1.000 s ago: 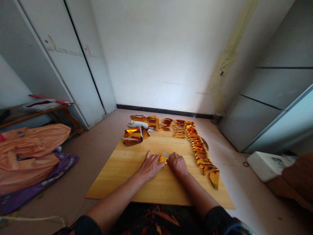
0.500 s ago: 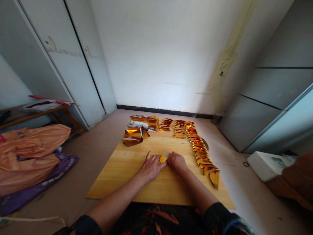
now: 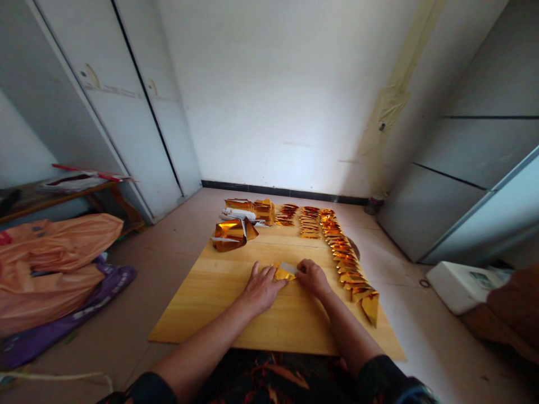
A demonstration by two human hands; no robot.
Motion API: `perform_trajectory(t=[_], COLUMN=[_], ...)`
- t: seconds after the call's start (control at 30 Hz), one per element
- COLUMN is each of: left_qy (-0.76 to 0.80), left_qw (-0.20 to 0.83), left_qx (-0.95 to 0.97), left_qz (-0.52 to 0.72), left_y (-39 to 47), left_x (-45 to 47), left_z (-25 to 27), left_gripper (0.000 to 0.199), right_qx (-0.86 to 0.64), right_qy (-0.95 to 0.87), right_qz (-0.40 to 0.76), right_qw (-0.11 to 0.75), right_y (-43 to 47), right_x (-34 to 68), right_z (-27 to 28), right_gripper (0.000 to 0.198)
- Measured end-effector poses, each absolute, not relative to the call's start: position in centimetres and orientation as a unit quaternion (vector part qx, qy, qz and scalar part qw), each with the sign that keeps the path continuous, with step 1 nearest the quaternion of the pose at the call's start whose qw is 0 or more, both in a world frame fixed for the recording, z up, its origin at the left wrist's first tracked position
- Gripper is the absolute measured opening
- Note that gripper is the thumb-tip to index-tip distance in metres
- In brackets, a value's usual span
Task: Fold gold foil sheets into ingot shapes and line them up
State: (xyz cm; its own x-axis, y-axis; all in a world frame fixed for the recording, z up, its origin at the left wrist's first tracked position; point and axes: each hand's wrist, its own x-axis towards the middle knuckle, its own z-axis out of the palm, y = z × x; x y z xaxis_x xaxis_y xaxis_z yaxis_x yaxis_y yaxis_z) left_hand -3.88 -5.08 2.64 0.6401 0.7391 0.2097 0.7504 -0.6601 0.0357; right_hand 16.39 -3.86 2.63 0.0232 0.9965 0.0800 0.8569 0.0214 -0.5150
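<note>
A small piece of gold foil paper (image 3: 285,274), partly folded and with a pale grey face showing, lies on the wooden board (image 3: 202,297). My left hand (image 3: 261,290) rests flat over the paper's left end, fingers stretched out and thumb towards me. At the right end, my right hand (image 3: 314,278) has its fingers closed in a pinch on the paper's edge. Its fingertips are partly hidden. Along the board's right side runs a long row of folded gold foil pieces (image 3: 343,261), with shorter rows (image 3: 309,223) at the back.
A curled gold foil sheet (image 3: 229,233) sits at the board's back left, near a white roll (image 3: 238,214) and stacked foil sheets (image 3: 264,211). Orange and purple bags (image 3: 63,241) lie on the floor at left. A white box (image 3: 457,286) stands at right.
My right hand has moved slightly right, and more of the foil paper shows between my hands. The left hand has stayed almost in place.
</note>
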Motion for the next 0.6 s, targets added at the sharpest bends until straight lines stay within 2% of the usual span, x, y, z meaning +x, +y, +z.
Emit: perform_trajectory(t=[0.13,0.23,0.47,0.6], left_qy=[-0.408,-0.406,-0.413,-0.431], left_qw=[0.025,0.020,-0.004,-0.038], left_qx=[-0.906,-0.906,-0.904,-0.894], left_qz=[-0.109,-0.116,-0.112,-0.114], left_y=[-5.0,-4.9,-5.1,-4.6], left_x=[-4.0,-4.1,-3.9,-3.9], left_z=[2.3,2.0,3.0,3.6], left_gripper=[0.035,0.037,0.033,0.025], right_qx=[-0.672,-0.694,-0.718,-0.700], right_qy=[-0.664,-0.655,-0.644,-0.664], right_qz=[0.200,0.178,0.181,0.174], right_qw=[0.259,0.241,0.192,0.199], right_y=[-3.8,-4.2,-3.7,-3.3], right_x=[16.6,15.7,15.4,16.5], right_z=[2.5,2.5,3.0,3.2], right_gripper=[0.006,0.016,0.016,0.029])
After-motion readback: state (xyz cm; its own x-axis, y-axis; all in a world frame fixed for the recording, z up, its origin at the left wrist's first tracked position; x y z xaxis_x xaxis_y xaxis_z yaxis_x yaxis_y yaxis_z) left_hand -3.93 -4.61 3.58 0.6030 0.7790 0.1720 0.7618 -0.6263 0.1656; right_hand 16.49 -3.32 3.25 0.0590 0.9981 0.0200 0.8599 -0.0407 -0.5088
